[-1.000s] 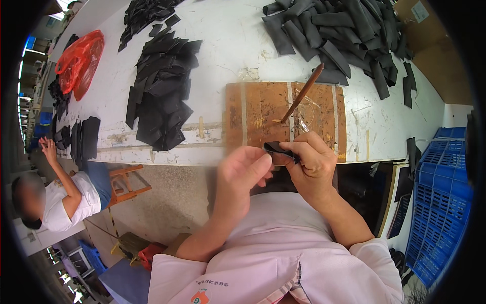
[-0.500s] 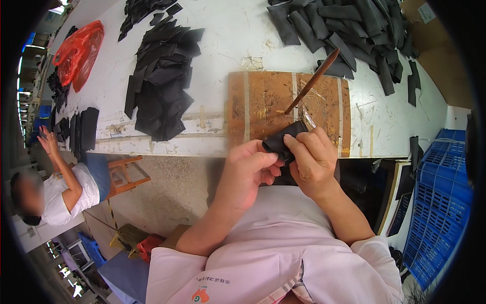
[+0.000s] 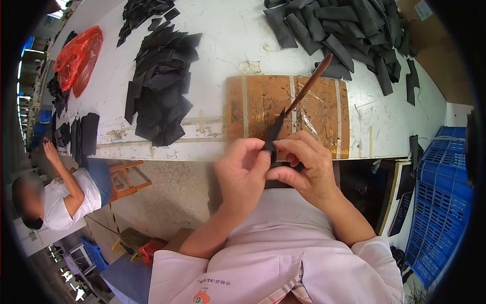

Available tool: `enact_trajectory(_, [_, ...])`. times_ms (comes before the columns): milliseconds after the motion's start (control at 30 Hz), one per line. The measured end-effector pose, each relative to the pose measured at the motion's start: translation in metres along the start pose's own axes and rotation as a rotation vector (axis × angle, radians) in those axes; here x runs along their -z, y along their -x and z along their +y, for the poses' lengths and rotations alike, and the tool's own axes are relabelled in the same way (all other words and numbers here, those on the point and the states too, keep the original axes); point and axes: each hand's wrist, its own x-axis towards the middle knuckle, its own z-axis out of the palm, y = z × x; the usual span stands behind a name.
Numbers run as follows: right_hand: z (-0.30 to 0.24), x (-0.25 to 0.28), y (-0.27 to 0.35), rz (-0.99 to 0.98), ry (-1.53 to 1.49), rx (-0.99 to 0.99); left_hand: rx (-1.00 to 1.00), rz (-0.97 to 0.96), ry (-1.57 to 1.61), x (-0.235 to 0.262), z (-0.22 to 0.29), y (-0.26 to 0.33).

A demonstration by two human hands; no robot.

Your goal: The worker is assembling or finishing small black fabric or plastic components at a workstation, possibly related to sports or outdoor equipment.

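Between my two hands is a small piece of black fabric [image 3: 275,130], seen nearly edge-on as a narrow folded strip. My left hand [image 3: 244,169] pinches it from the left with thumb and fingers. My right hand [image 3: 309,163] grips its lower right part, with the thumb below and fingers bent over it. The fabric's upper tip is at the lower end of a slanting brown wooden stick [image 3: 311,83]; whether they touch I cannot tell. The stick rises from a brown board [image 3: 263,104] with pale tape strips, at the table's front edge.
Flat black fabric pieces [image 3: 162,96] form a pile left of the board; black tubular pieces [image 3: 344,25] are heaped back right. A red plastic bag [image 3: 81,58] lies far left on the white table [image 3: 212,55]. Blue crates [image 3: 440,197] stand right. Another person [image 3: 71,195] works at left.
The black fabric has turned from showing its broad face to a narrow edge pointing up at the stick. My left hand has shifted slightly; my right fingers and thumb have moved apart around the fabric.
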Motion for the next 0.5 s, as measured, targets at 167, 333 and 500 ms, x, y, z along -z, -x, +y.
enact_trajectory(167, [0.007,-0.009,-0.004,0.131,0.11,0.147,-0.332,0.023,-0.453,-0.003,0.002,0.003])
enact_trajectory(333, [0.014,-0.025,-0.007,0.291,0.285,0.171,-0.046,0.116,-0.051,-0.007,0.004,0.003])
enact_trajectory(500, [0.02,-0.015,-0.01,0.114,-0.555,-0.242,0.508,-0.339,0.87,0.021,0.01,-0.016])
